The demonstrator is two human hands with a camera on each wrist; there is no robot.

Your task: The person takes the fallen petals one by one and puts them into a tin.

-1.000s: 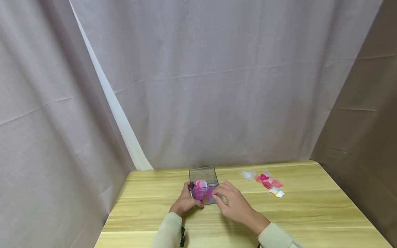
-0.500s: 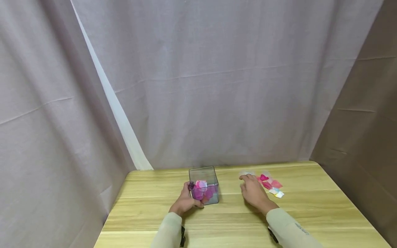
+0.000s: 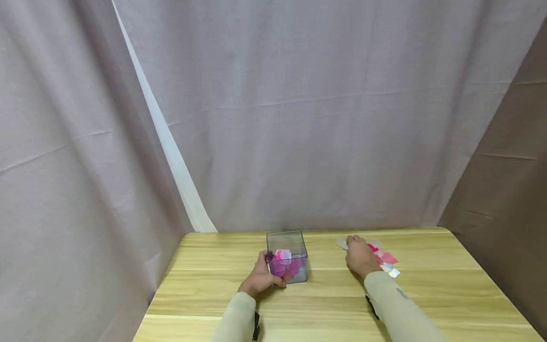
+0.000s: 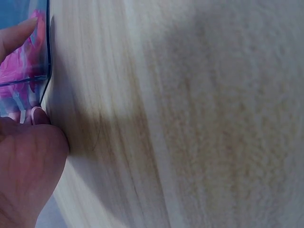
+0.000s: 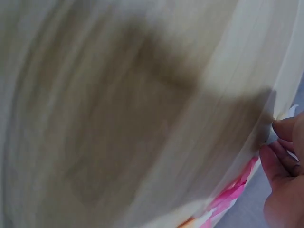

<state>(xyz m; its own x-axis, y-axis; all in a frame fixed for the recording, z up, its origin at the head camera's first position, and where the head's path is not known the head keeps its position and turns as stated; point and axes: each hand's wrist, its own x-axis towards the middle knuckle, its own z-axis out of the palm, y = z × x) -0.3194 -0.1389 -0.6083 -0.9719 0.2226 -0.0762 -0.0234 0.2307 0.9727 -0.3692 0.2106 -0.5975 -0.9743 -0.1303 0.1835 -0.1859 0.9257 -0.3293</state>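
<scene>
My left hand (image 3: pixel 260 279) grips the near left side of a clear square open-topped box (image 3: pixel 302 268) on the table. Pink, purple and white artificial petals (image 3: pixel 283 256) lie inside it. In the left wrist view, fingers (image 4: pixel 19 38) reach along the box wall. At the right, my right hand (image 3: pixel 360 256) has bent fingers down at a pale petal (image 3: pixel 342 243) on the tabletop. From the right wrist view, the thumb and forefinger (image 5: pixel 283 127) stand slightly apart around something pale; whether they pinch it is unclear.
Beside the right hand lie several loose petals, among them a coral-pink petal (image 3: pixel 389 258) and a white one with yellow and blue (image 3: pixel 392 270). Grey curtains (image 3: pixel 299 118) hang behind the wooden table (image 3: pixel 213 266) and along its sides.
From beside the box, my right hand has moved right to the loose petals, and its fingers have lowered to the pale one. The left hand keeps its grip; the head view has shifted slightly.
</scene>
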